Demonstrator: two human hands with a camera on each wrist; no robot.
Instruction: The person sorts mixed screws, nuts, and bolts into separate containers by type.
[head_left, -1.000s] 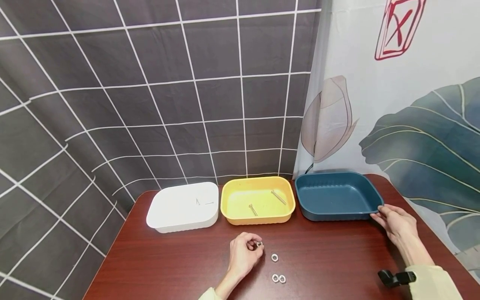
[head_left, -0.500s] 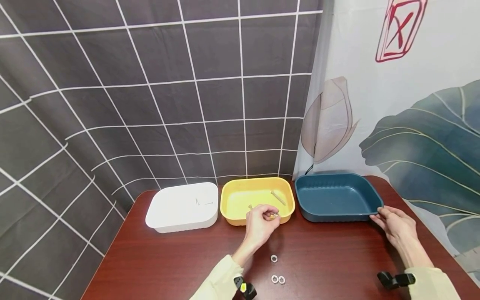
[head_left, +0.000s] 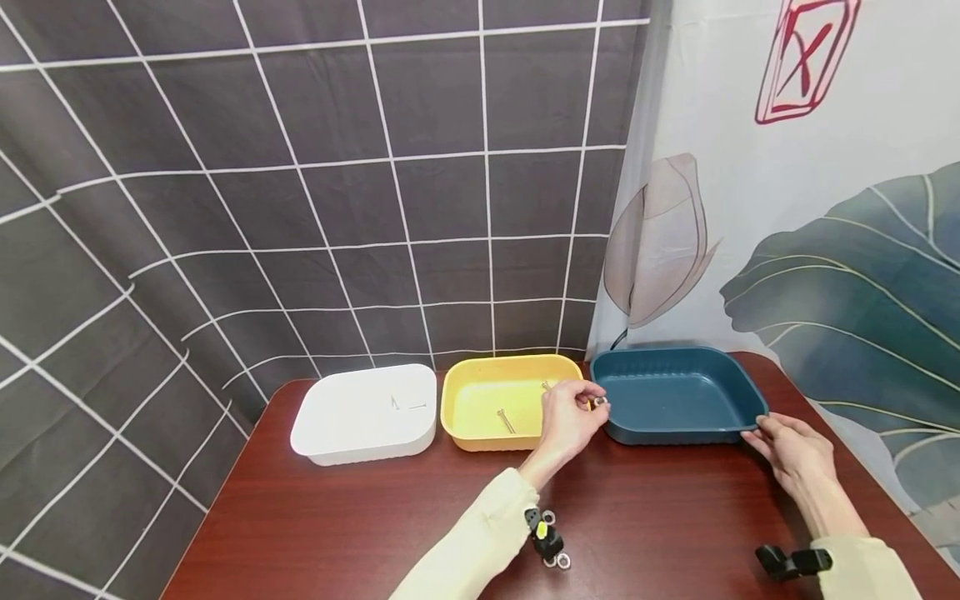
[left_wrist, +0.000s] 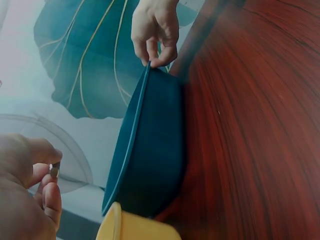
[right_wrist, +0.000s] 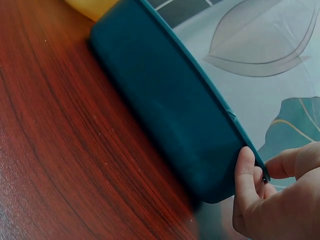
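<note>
My left hand pinches a metal nut between thumb and fingers, above the gap where the yellow tray meets the dark blue tray. In the left wrist view the nut shows at the fingertips, only partly visible. My right hand pinches the blue tray's near right corner by its rim, thumb and fingers on either side, as the right wrist view shows. Several nuts lie on the table, some partly covered by the left wrist's camera.
A white tray stands at the left with two thin screws inside. Bolts lie in the yellow tray, one partly behind my left hand. All three trays line the back of the red-brown table, before a grey gridded curtain.
My left hand has carried the nut from the table up over the yellow tray and rightward to the blue tray's left edge. The right hand has stayed at the blue tray's corner.
</note>
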